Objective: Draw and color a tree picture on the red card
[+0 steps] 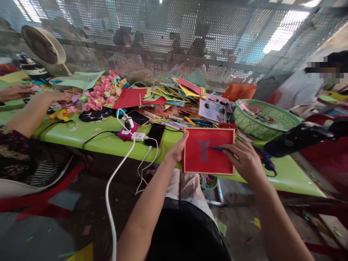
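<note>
My left hand [178, 148] grips the left edge of a red framed panel [190, 152], its thumb over the pale border. The panel leans at the table's front edge above my lap. A greyish tree-trunk shape [203, 149] shows in its middle, with a faint wavy line along the top. In my right hand [241, 157] is a dark blue pen [216, 148], held in a writing grip. Its tip points left and lies close to the trunk shape; whether it touches the surface I cannot tell.
Behind the panel lie pencils and stacked coloured paper [168, 92]. A green basket [268, 117] stands right, beside a black clamp arm [299, 139]. A phone [155, 135], a pink power strip [127, 132] and white cables are to the left. A co-worker's hand [58, 97] is at far left.
</note>
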Demonstrator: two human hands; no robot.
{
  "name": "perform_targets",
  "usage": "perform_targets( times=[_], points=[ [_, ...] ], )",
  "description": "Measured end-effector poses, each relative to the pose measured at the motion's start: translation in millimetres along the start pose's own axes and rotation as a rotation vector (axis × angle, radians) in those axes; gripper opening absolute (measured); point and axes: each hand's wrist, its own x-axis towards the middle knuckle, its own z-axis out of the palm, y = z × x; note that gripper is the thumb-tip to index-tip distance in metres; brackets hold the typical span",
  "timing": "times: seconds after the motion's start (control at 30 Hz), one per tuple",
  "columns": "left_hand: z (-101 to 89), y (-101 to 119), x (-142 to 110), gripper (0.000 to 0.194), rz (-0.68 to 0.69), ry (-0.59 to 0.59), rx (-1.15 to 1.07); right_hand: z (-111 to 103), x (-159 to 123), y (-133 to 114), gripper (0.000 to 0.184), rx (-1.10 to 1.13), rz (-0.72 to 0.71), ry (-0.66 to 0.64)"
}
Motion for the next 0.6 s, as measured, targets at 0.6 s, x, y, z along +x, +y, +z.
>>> perform_targets(
  times=[0.6],
  points=[
    [-4.5,-1.6,3.1,0.07,0.007,-0.005,0.023,-3.1,-3.8,1.3,0.026,0.018,-0.028,-0.023]
  ],
)
